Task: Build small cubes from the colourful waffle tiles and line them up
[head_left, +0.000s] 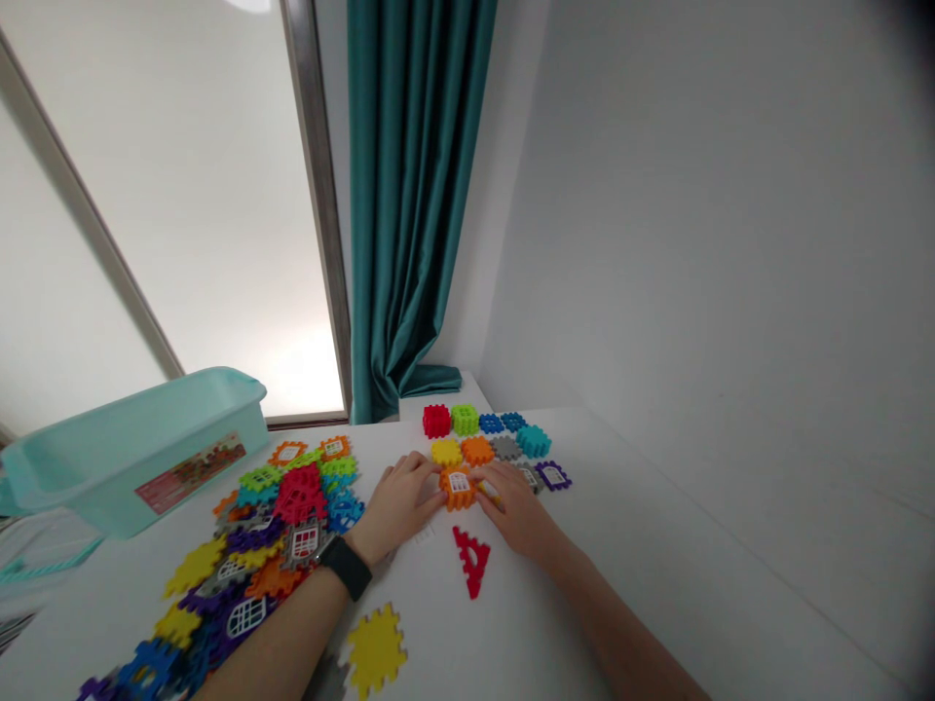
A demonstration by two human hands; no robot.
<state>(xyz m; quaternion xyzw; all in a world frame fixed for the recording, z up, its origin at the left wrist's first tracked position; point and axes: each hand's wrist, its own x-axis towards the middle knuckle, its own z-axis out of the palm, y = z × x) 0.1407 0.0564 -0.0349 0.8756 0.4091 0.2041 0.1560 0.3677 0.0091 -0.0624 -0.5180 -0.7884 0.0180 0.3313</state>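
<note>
Here we are at the desk, and I've got the orange block with the white window pinched between both hands! My left grip is closed on its left edge, a black watch on that wrist, and my right grip is closed on the other side. A sliver of yellow peeks out under my right fingers, too small to call.

Right in front of the block sits a tidy layout: a red block, a green block, and two blue blocks along the far row. Then a yellow block, an orange one and a gray one just behind my hands, with a teal block off to the right. A purple window frame lies out at the end.

Near my right hand, a red wedge lies flat. To the left, a big jumbled pile of colored pieces spreads out beside a mint tub, and a yellow piece lies apart by my left arm!
</note>
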